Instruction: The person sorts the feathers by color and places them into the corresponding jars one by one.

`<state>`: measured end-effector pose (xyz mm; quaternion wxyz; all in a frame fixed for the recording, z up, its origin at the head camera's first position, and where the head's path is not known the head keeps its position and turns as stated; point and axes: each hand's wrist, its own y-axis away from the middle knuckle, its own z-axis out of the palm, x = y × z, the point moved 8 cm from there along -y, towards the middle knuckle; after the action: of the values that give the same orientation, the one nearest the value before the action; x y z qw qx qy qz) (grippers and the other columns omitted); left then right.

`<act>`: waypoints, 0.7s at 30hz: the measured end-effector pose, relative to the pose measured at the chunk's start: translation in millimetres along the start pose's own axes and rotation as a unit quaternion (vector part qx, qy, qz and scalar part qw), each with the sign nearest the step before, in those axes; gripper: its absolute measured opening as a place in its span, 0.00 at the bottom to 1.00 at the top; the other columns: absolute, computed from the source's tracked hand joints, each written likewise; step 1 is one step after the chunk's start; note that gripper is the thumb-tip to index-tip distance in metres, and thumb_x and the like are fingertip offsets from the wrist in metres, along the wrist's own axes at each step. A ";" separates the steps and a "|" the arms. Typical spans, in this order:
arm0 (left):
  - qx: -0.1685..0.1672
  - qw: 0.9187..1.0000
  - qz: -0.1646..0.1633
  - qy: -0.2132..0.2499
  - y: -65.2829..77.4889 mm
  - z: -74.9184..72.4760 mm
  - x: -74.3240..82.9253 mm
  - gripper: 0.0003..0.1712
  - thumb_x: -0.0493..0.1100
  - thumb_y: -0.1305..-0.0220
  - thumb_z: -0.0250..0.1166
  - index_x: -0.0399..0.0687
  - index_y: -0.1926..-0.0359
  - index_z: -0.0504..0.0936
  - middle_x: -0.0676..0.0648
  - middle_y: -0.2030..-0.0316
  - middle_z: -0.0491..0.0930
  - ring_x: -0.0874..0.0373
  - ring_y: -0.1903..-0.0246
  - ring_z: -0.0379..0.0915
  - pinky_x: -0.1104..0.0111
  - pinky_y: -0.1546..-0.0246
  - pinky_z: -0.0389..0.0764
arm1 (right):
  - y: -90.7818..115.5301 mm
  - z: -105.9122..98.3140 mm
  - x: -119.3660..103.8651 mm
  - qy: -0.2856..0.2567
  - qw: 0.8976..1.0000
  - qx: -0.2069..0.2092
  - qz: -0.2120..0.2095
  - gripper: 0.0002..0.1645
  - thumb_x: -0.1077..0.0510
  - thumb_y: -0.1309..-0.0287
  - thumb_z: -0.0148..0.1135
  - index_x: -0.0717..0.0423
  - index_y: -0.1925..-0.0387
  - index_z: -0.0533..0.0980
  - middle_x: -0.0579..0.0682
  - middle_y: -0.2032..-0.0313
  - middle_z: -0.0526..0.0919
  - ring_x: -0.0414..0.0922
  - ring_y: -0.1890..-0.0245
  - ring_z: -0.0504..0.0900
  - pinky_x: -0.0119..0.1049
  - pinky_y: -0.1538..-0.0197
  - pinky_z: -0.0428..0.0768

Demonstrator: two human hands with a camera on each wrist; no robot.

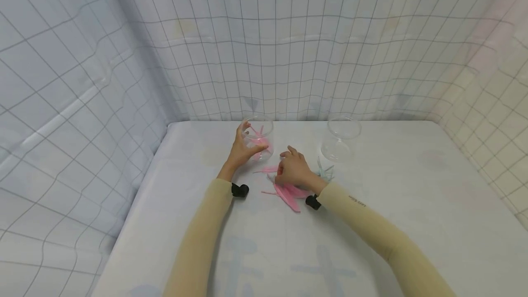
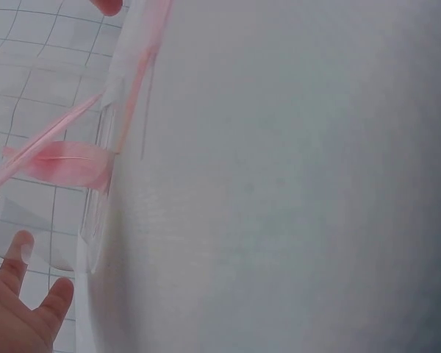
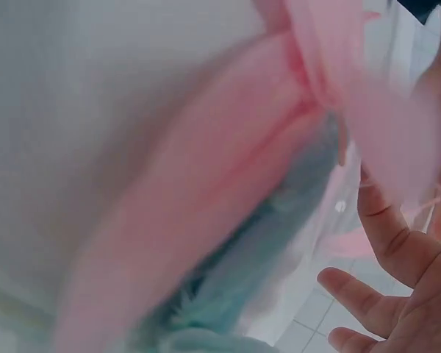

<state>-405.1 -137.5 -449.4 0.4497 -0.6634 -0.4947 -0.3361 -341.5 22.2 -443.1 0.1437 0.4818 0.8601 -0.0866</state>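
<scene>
On the left, a clear plastic cup [image 1: 269, 137] stands with pink feathers [image 2: 66, 163] inside it. My left hand [image 1: 243, 149] holds this cup from the left, thumb in front and fingers behind its wall. Between the two cups lies a loose pile of pink feathers [image 1: 287, 196] and blue-green feathers [image 3: 239, 250]. Over the pile is my right hand [image 1: 294, 168], its thumb and index finger pinching a pink feather [image 3: 397, 140] that is blurred in the right wrist view. The other fingers of that hand are spread apart.
A second clear cup [image 1: 339, 141] stands to the right, behind the pile. Pale blue-green feathers [image 1: 325, 171] lie just in front of it. The white table [image 1: 392, 223] meets grid-patterned curtains [image 1: 288, 58] at the back and sides.
</scene>
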 end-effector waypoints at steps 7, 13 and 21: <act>-0.003 1.000 -0.004 0.001 -1.2 0.6 -0.7 0.60 0.48 0.50 0.75 0.54 0.27 0.42 0.48 0.31 0.53 0.50 0.34 0.51 0.52 0.38 0.59 | -7.1 -25.9 8.9 -0.088 0.996 0.028 0.009 0.12 0.49 0.45 0.66 0.50 0.77 0.82 0.61 0.41 0.70 0.64 0.33 0.50 0.62 0.39 0.57; -0.007 1.000 -0.004 0.006 -1.9 1.2 -0.2 0.59 0.48 0.49 0.74 0.53 0.27 0.42 0.47 0.31 0.52 0.48 0.34 0.50 0.51 0.38 0.58 | -12.5 -55.4 19.5 -0.202 0.974 0.097 0.020 0.13 0.51 0.41 0.64 0.57 0.73 0.82 0.62 0.42 0.72 0.63 0.35 0.55 0.59 0.35 0.49; -0.003 1.000 0.007 0.016 0.3 1.1 4.3 0.59 0.46 0.48 0.74 0.54 0.27 0.43 0.45 0.30 0.51 0.46 0.33 0.49 0.49 0.37 0.56 | -15.2 -88.5 22.7 -0.320 0.915 0.243 0.036 0.12 0.55 0.39 0.62 0.62 0.70 0.79 0.58 0.47 0.77 0.50 0.39 0.68 0.48 0.36 0.58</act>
<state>-403.5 -135.0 -446.0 0.4577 -0.6629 -0.4816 -0.3451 -380.2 58.0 -367.0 0.2927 0.4788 0.7026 -0.4375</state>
